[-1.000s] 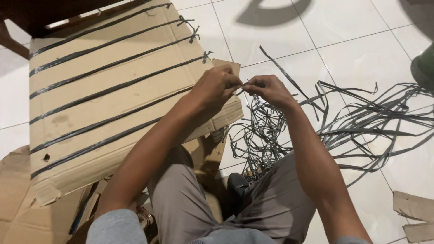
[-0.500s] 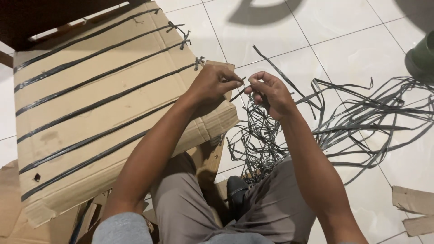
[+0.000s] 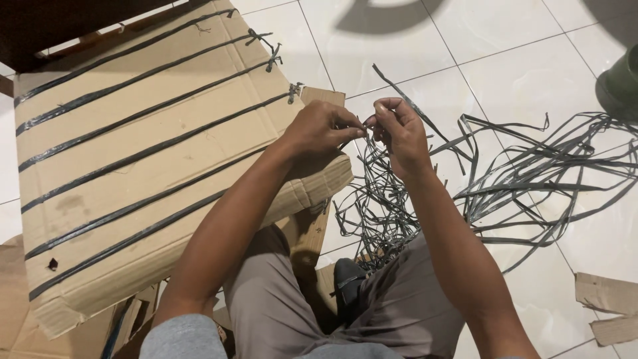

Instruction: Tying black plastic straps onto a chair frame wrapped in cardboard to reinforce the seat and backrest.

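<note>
Both hands pinched shut on one dark plastic strap, left hand and right hand fingertip to fingertip, just off the right edge of the strapped cardboard bundle. Strap end held up above the tangled strap pile on the tiled floor. Likely risks: thin strap slipping from the pinch under a tug, or trailing lengths snagging in the pile.

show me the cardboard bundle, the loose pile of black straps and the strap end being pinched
cardboard bundle (image 3: 133, 193), head view, bare top face between two straps
loose pile of black straps (image 3: 531, 179), head view, tangled middle on the floor tiles
strap end (image 3: 367, 124), head view, where both hands' fingertips meet
</note>
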